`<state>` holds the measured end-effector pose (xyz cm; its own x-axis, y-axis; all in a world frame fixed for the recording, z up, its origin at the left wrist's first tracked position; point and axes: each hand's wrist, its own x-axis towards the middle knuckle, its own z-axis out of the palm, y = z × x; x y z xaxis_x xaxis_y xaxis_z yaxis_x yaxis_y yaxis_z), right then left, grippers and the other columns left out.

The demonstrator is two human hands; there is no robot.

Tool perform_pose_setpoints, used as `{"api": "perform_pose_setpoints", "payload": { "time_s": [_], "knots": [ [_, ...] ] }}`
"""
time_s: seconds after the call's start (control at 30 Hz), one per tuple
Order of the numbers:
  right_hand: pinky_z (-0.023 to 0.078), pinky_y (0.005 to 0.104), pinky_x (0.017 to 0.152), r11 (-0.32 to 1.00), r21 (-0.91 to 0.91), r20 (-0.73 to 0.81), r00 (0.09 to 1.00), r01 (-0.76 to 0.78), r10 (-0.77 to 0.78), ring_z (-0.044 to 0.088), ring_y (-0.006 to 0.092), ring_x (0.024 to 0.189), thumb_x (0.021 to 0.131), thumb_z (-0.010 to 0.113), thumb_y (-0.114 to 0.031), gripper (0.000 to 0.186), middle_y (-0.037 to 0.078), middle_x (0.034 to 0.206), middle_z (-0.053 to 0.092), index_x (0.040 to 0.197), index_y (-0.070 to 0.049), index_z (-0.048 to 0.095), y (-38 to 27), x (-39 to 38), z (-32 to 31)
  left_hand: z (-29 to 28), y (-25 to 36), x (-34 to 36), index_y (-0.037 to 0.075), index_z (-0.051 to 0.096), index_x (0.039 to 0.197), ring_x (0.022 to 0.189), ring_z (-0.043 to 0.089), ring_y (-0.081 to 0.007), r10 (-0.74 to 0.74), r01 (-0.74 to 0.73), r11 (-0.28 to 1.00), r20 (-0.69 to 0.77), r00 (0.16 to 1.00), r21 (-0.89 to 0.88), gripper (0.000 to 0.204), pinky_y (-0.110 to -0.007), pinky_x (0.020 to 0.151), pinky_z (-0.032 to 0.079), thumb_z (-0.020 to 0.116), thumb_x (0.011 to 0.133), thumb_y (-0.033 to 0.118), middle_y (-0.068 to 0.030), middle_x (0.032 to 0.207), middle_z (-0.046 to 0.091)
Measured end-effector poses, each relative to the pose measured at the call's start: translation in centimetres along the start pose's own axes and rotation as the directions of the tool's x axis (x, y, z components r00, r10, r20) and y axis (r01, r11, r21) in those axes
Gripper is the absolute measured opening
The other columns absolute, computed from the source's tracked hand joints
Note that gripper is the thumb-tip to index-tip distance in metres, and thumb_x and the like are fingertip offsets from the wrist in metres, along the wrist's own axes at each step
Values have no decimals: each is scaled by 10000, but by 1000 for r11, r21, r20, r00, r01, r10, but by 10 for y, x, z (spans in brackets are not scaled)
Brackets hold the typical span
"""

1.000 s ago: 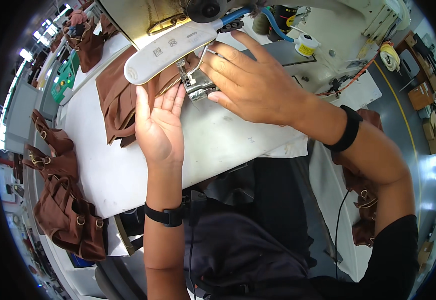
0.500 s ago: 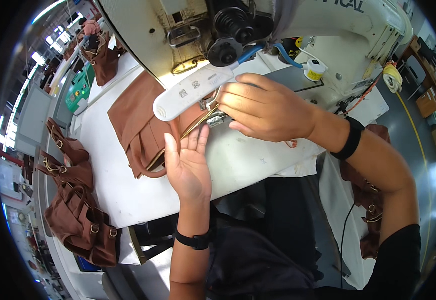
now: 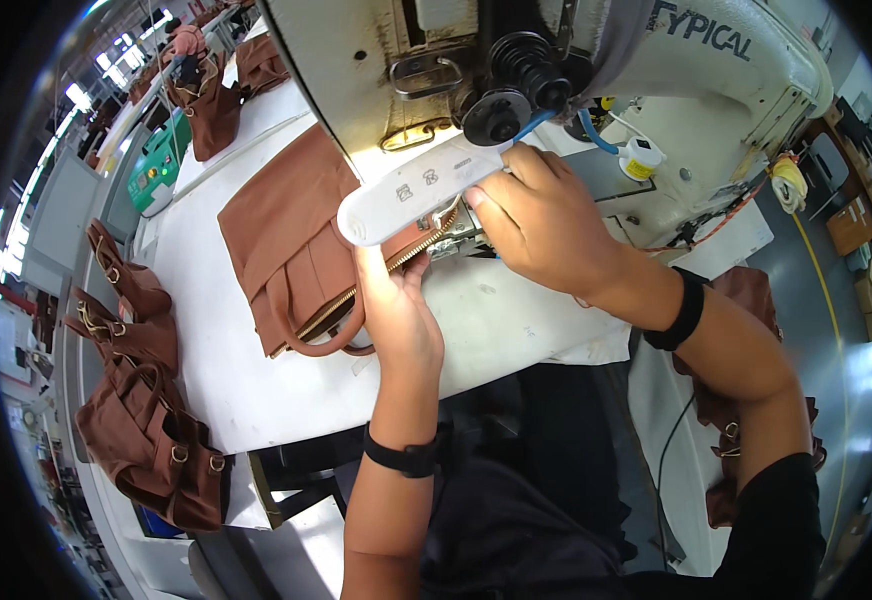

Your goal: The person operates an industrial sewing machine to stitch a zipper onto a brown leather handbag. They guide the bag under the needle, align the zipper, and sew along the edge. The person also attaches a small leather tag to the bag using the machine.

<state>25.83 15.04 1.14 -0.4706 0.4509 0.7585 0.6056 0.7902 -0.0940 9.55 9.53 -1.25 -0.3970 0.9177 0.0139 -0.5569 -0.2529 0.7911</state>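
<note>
You seem to be lining up the brown bag [image 3: 291, 225] at the sewing machine [image 3: 716, 120], inside the bench's [image 3: 501, 325] near edge — left hand [image 3: 403, 315] grasping its zip [image 3: 426, 240] side, right hand's [image 3: 546, 225] hold unclear — so keep that flat.

A white table [image 3: 496, 320], lightly marked on top, carries the sewing machine [image 3: 721, 105]. To the left of the machine, a brown bag [image 3: 286, 210] lies on the tabletop, its zipped edge reaching under the machine's head. Under the machine's arm stands a small white bottle [image 3: 641, 158]; whether on tabletop or machine bed is unclear.
</note>
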Motion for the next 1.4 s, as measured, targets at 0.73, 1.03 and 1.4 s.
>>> {"api": "perform_pose_setpoints", "payload": {
  "time_s": [0.73, 1.03, 1.4],
  "knots": [
    [550, 519, 838, 846, -51, 437, 750, -531, 497, 738, 285, 978, 894, 630, -364, 257, 69, 1037, 765, 1062, -207, 743, -2, 55, 23, 7, -2, 13, 91, 553, 1418, 1208, 599, -193, -157, 175, 980, 169, 973, -95, 433, -426, 1077, 416, 491, 1101, 379, -69, 1320, 666],
    [530, 527, 777, 937, -33, 380, 862, -349, 335, 740, 274, 941, 840, 727, -346, 240, 42, 960, 751, 1020, -188, 740, -2, 43, 28, -5, 2, 15, 80, 545, 1415, 1244, 603, -212, -135, 130, 990, 112, 984, 51, 428, -457, 1079, 433, 542, 1085, 352, -83, 1321, 655],
    [417, 459, 696, 892, 6, 136, 884, -452, 447, 708, 270, 758, 841, 690, -268, 157, 103, 805, 727, 797, -121, 720, -3, 35, 44, 2, 11, 4, 34, 555, 1390, 1200, 637, -228, -102, 101, 995, 46, 994, 12, 373, -455, 1055, 493, 603, 1063, 208, -111, 1320, 656]
  ]
}}
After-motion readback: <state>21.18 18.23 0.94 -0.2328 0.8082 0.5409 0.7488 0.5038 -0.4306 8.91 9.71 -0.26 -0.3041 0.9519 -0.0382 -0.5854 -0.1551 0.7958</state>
